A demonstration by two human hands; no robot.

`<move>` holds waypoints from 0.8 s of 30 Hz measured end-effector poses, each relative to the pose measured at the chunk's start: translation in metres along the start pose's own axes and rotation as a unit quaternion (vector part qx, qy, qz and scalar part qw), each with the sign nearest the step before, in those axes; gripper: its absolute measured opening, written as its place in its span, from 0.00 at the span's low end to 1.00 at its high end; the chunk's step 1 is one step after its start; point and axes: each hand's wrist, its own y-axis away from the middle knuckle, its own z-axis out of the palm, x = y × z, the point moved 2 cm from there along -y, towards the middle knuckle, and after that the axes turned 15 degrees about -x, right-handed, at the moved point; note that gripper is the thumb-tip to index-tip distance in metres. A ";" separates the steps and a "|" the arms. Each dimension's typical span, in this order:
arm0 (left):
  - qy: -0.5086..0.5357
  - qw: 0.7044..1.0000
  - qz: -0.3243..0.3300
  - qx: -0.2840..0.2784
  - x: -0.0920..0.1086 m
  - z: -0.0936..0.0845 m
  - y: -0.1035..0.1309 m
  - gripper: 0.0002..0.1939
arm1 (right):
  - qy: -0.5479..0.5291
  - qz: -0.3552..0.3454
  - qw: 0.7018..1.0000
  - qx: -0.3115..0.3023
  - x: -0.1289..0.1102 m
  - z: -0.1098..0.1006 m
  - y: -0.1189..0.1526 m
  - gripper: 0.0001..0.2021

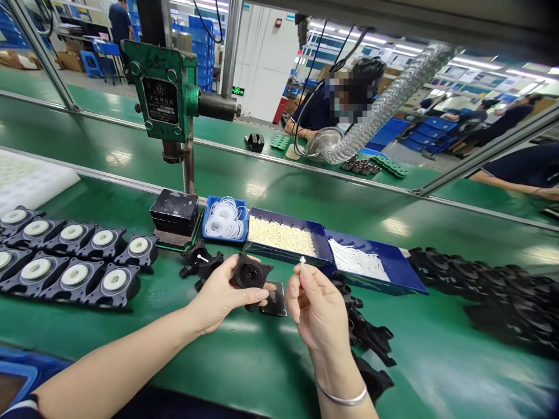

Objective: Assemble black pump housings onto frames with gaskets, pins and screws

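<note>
My left hand is wrapped around a black plastic housing, its round hollow facing up toward me. A short distance to the right, my right hand pinches a small cream plastic piece between thumb and fingertips, apart from the housing. Below the housing, a dark square block lies on the bench, partly covered by my left fingers. Behind my left hand sits another black housing with a white stick-like part on it. More black parts lie beside my right wrist.
A blue tray of clear rings, a bin of small cream pieces and a bin of white sticks line the back. A green press stands behind. Black housings with white discs fill the left; black parts are piled right.
</note>
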 end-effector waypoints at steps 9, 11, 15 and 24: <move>-0.054 0.998 0.012 0.013 0.006 -0.001 -0.001 0.26 | 0.050 0.030 0.996 -0.061 0.018 0.007 0.010 0.10; -0.061 0.998 0.010 0.015 0.006 0.000 -0.001 0.26 | 0.086 0.044 0.992 -0.080 0.022 0.010 0.012 0.11; -0.083 0.996 0.013 0.002 0.006 0.000 -0.001 0.26 | 0.146 0.048 0.983 -0.101 0.023 0.015 0.016 0.13; -0.425 0.902 0.077 0.014 0.006 -0.004 0.005 0.28 | 0.187 0.070 0.973 -0.112 0.020 0.020 0.016 0.16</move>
